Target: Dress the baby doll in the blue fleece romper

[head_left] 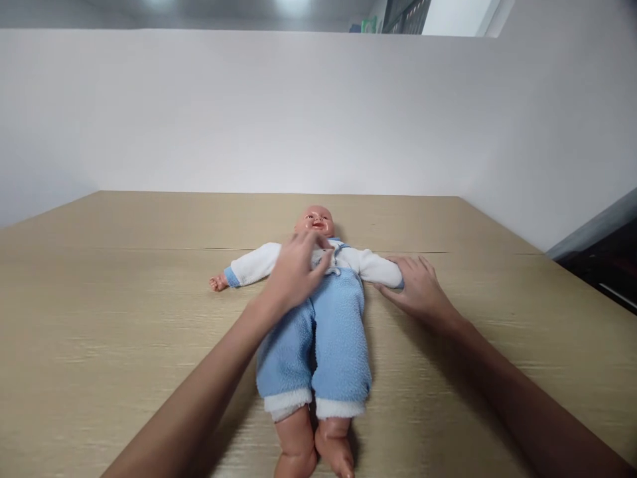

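Note:
A baby doll (pixel 340 318) lies on its back on the wooden table, its head at the far side and its bare feet towards me. It wears a white top with blue trim and fleecy blue trousers with white cuffs. Over its chest is my left hand (pixel 301 265), fingers bent and the thumb apart, hiding part of the top; whether it touches the cloth I cannot tell. My right hand (pixel 415 285) grips the end of the doll's sleeve (pixel 381 267) on the right, thumb below and fingers above, hiding the doll's hand there. The other sleeve (pixel 256 263) lies stretched out to the left.
The wooden table (pixel 124 318) extends to a pale wall (pixel 279 113) behind the doll. A thin seam crosses the tabletop near the doll's shoulders. Beyond the table's right edge stands a dark object (pixel 607 245) that I cannot make out.

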A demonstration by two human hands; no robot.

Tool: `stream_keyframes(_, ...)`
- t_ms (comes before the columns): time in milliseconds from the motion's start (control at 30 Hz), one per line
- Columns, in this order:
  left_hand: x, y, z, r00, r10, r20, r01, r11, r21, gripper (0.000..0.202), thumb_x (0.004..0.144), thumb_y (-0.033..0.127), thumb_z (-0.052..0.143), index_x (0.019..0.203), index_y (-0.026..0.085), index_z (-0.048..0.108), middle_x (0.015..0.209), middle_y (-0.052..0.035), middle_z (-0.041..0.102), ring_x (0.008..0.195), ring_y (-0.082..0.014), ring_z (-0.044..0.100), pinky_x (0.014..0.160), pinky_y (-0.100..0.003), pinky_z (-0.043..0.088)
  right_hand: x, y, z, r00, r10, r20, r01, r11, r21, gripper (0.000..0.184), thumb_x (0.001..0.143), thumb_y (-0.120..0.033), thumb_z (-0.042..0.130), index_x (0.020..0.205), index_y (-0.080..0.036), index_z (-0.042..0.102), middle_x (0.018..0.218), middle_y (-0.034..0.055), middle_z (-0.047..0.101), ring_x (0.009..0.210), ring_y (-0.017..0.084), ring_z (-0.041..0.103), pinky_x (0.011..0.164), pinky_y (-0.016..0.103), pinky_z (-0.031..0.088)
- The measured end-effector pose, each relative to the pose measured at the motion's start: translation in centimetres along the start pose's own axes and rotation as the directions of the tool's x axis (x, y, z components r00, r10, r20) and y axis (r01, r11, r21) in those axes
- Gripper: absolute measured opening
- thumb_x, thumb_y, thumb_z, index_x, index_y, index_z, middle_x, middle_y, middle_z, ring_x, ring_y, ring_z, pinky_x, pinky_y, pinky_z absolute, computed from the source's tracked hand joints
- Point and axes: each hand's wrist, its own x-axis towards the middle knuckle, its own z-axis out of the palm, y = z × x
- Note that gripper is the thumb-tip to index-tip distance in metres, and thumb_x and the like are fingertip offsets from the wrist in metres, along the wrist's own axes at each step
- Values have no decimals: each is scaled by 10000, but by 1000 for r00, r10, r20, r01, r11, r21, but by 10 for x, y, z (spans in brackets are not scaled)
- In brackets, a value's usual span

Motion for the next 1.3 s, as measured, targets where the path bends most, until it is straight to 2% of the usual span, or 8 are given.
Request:
stream_keyframes(133,33,8,38,955,139,264,-161,985,64,454,990,522,697,1328,236,598,1332,-133,658,1280,-358,556,1110,-529,441,3,-3,-7,996,3,-87,0,1000,31,466,830,-424,797,1235,-235,666,1168,131,793,1125,399,700,1250,659,252)
stream_keyframes(300,52,1,68,914,110,390,-193,964,181,785,798,624,855,1415,233,568,1327,-158,655,1259,-406,556,1105,-573,410,4,-25,-23,972,143,-188,-76,942,325,486,784,-459,891,1177,-269,678,1110,113,786,1008,373,721,1009,571,526)
stream_keyframes(400,52,3,73,928,118,354,-215,944,249,655,809,545,847,1336,227,623,1245,-155,669,1170,-393,581,1062,-563,417,2,-37,-24,963,245,-111,-132,788,602,568,791,-489,911,1254,-282,656,1207,124,773,1046,357,743,908,509,604)
stream_keyframes(667,40,-3,68,976,71,204,-101,984,144,408,980,517,676,1267,228,663,1233,-131,672,1161,-361,584,1029,-541,447,8,-38,-8,936,351,38,-181,386,904,853,787,-528,927,1459,-294,457,1419,148,678,1247,316,701,1124,528,571)
stream_keyframes(867,37,-19,62,998,-5,61,15,986,-167,289,965,431,727,1175,235,694,1189,-98,710,1148,-326,620,1020,-490,494,-2,-41,10,946,234,222,-307,443,842,625,881,-512,856,1387,-300,556,1335,120,703,1141,283,701,1116,556,567)
stream_keyframes(1067,32,-29,45,983,-183,19,160,803,-574,397,947,358,739,1309,203,689,1361,-88,738,1275,-305,649,1134,-450,470,-9,-68,8,957,83,279,-281,515,809,429,1029,-541,659,1374,-286,654,1428,114,676,1292,303,656,1196,548,489)
stream_keyframes(1167,28,-36,41,972,-236,3,179,726,-664,427,939,400,760,1313,202,706,1399,-86,736,1333,-315,640,1172,-441,454,-5,-85,5,953,87,289,-298,431,852,442,1074,-584,548,1370,-281,674,1457,98,670,1363,304,609,1243,514,422)
stream_keyframes(1300,24,-45,42,945,-327,-12,211,637,-742,458,925,469,784,1295,203,734,1412,-91,739,1367,-342,630,1195,-457,449,10,-107,11,926,147,347,-369,166,914,422,1054,-611,574,1299,-286,686,1336,44,724,1255,266,645,1169,416,461)
